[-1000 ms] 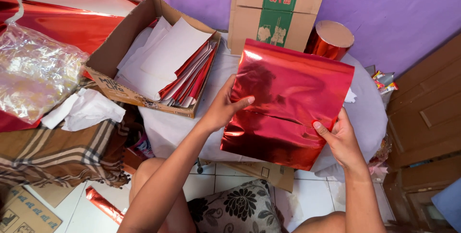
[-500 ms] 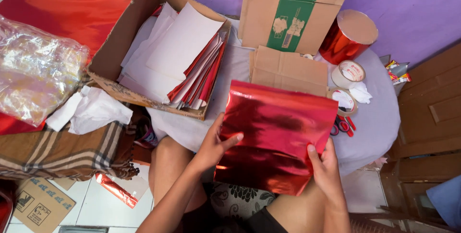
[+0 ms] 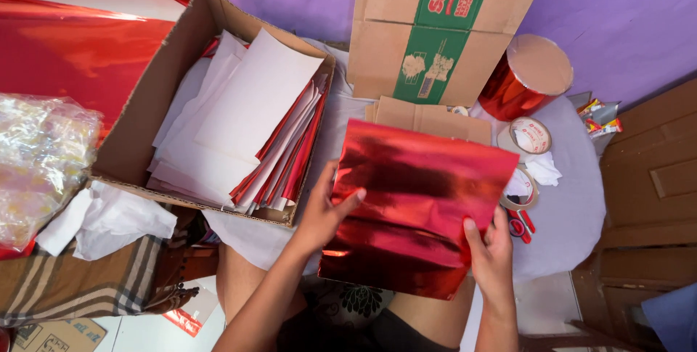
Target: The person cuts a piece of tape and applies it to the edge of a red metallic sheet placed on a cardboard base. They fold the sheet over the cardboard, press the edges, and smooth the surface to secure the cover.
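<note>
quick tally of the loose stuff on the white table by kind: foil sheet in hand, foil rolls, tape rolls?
Red foil sheet, held by left hand and right hand: 1
Red foil roll: 1
Tape rolls: 2
Total: 4

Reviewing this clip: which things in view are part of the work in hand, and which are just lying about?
In hand:
- red foil sheet, gripped at its left edge by the left hand and at its lower right by the right hand
- open box of stacked red and white sheets

Lying about:
- foil roll
- tape rolls
- crumpled plastic bag
- plaid cloth
</note>
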